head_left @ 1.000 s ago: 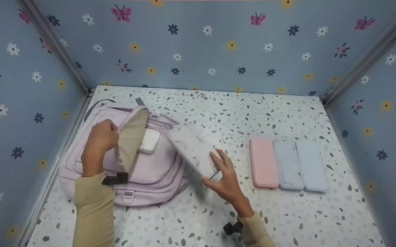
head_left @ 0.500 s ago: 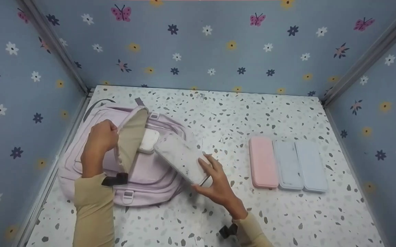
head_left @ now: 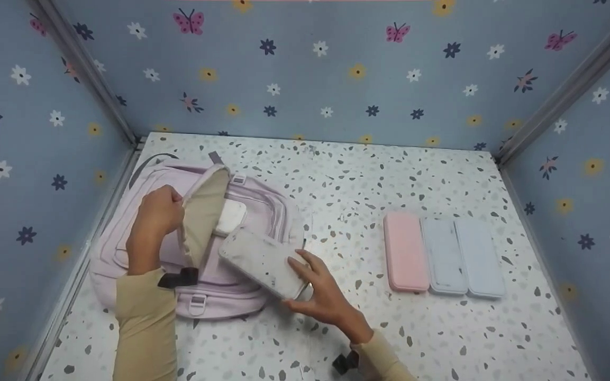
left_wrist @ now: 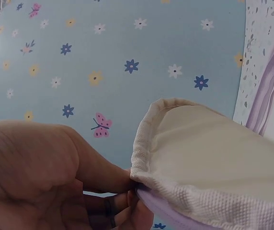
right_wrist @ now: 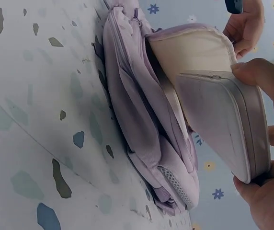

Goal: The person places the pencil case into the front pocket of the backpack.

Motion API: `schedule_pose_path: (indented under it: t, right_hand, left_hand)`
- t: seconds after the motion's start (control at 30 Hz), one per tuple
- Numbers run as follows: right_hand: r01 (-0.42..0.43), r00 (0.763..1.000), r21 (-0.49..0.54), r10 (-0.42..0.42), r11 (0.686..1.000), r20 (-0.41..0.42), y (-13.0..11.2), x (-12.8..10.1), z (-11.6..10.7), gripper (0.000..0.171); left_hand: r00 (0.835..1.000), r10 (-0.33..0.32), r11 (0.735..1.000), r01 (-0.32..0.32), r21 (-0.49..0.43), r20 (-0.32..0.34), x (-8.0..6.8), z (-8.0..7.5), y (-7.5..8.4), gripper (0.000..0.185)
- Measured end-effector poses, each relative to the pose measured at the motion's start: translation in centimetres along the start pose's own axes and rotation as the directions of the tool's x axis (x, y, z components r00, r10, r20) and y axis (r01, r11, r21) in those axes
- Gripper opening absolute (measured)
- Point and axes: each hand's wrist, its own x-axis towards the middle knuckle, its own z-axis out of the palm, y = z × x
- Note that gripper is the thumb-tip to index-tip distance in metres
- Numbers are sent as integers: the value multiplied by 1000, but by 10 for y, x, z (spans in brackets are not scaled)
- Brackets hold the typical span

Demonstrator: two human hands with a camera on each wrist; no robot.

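Note:
A pale lilac backpack lies on the left, its front pocket flap lifted so the beige lining shows. My left hand pinches the flap's edge, thumb against fingers, as the left wrist view also shows. Inside the open pocket sits a white pencil case, partly covered by the flap. My right hand grips another white, scuffed pencil case by its near right end. In the right wrist view that hard case is tilted above the backpack, its far end toward the open pocket.
To the right, a pink case, a greyish white case and a light blue case lie side by side on the speckled tabletop. Flower-patterned walls enclose the back and both sides.
My right hand has moved left and toward me, bringing the white pencil case from beside the backpack to over it, near the pocket opening. My left hand stays on the flap.

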Motion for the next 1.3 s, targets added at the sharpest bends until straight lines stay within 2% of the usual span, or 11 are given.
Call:
schedule_pose_path:
  t: [0.3,0.67,0.8,0.9,0.97,1.1,1.2,1.3]
  right_hand:
    - [-21,992,-23,24,1000,123,-8,2,14,83]
    - [-18,984,-59,28,998,175,-10,18,20,88]
    - [-67,987,-26,70,997,145,-12,19,22,89]
    - [-111,991,53,106,992,77,-12,18,25,88]
    - [-117,993,65,115,991,26,-12,18,27,88]
    - [-98,995,-7,97,995,-31,-12,19,33,87]
    - [-89,996,-54,88,995,-28,-13,21,38,87]
    - [-91,996,-56,90,994,-14,-15,26,42,88]
  left_hand:
    - [1000,-4,1000,4,0,-2,-1,0,0,25]
    - [999,12,1000,-12,-1,-34,-3,1,-3,23]
    - [1000,7,1000,-7,-13,-25,-5,1,-3,24]
    - [999,17,999,-18,-30,-28,-6,1,-4,24]
    - [999,36,998,-38,-43,-31,-6,1,-4,24]
    - [997,72,994,-74,-78,-28,-5,2,-6,23]
    - [997,78,991,-79,-108,-12,-3,3,-6,23]
    - [997,78,989,-77,-130,1,-3,2,-5,23]
